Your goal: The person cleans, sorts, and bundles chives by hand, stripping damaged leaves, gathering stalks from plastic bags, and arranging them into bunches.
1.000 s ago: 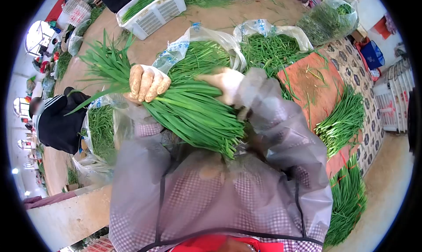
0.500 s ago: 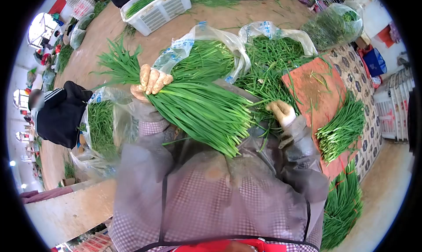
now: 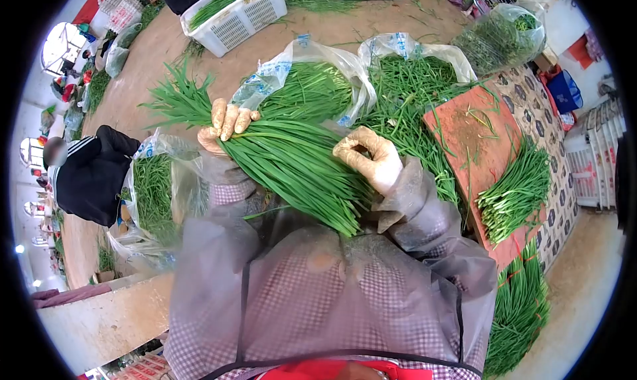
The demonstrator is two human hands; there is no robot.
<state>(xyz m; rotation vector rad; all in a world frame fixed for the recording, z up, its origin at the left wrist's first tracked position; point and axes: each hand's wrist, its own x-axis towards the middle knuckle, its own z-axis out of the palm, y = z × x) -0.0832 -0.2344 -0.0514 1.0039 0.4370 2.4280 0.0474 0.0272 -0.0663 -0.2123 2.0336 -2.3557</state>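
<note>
My left hand [image 3: 230, 123], in a pale stained glove, is wrapped round a thick bunch of garlic chives [image 3: 292, 164]. The leafy tips fan out to the upper left, and the cut stem ends point to the lower right. My right hand [image 3: 371, 158], gloved too, is over the stem side of the bunch. Its fingers are curled with the tips pressed together against the chives; whatever is between them is hidden. Right of it, a tied bunch of chives [image 3: 514, 194] rests on a reddish board [image 3: 464, 131].
Open plastic bags of chives [image 3: 312, 91] stand ahead, with another bag [image 3: 152, 188] at left. A person in a dark jacket [image 3: 93, 174] sits left. Tied bundles [image 3: 521, 314] lie at lower right. A white crate [image 3: 242, 22] stands at the back, stacked crates [image 3: 597, 158] at right.
My right hand has moved left and up, from beside the board onto the stems of the bunch. My left hand keeps its hold, almost unmoved.
</note>
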